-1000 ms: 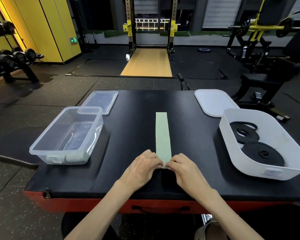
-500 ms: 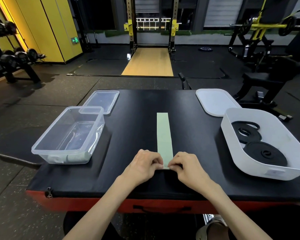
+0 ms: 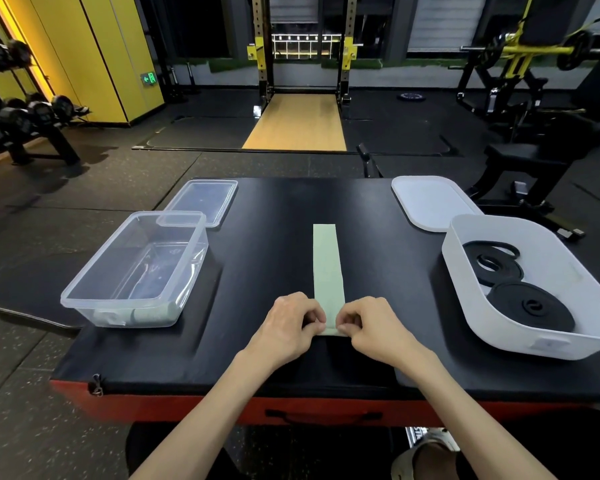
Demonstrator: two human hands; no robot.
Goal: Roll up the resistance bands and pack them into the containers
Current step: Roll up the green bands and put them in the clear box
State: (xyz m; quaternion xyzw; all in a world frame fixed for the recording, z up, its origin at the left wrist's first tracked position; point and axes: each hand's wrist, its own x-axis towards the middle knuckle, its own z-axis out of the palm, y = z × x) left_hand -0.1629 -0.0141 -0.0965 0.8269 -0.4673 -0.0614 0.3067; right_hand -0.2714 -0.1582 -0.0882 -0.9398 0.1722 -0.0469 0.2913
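Fingers [image 3: 313, 319] of left hand [image 3: 286, 329] and right hand [image 3: 378, 329] pinch near end of green band [image 3: 326, 265].

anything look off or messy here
In the white bin, the farther black band is coiled loosely, outer loops gaping, while the nearer black band is rolled tight. Otherwise nothing: the green band lies flat and straight, left hand and right hand pinching its near end.

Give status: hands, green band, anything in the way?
Left hand and right hand pinching near end of green band. Band flat, barely rolled. Clear container and white bin sit well aside.
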